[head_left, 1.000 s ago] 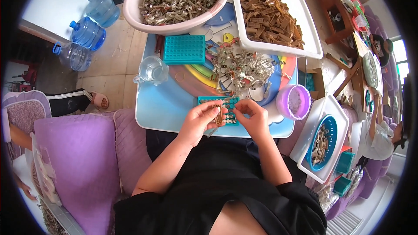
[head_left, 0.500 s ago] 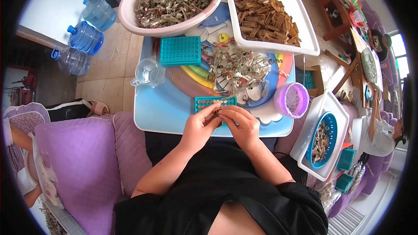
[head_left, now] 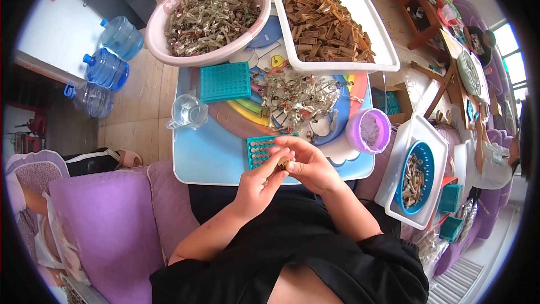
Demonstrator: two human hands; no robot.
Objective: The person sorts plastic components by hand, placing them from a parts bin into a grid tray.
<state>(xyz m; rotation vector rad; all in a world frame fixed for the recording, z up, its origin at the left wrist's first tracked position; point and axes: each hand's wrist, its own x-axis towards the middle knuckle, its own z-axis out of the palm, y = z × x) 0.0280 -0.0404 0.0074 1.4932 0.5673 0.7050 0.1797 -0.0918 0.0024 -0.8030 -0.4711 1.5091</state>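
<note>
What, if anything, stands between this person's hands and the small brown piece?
Nothing visible: the left hand grips the small brown piece, the right hand touching it. The nearer teal tray lies beyond, not between.

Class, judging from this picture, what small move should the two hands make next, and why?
Probably the right hand should press lightly on the small brown piece while the left hand steadies it, since the two hands meet around it.

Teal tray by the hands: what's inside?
Small round greyish pieces show in the teal tray, at left; the left hand and right hand hide much of the rest.
</note>
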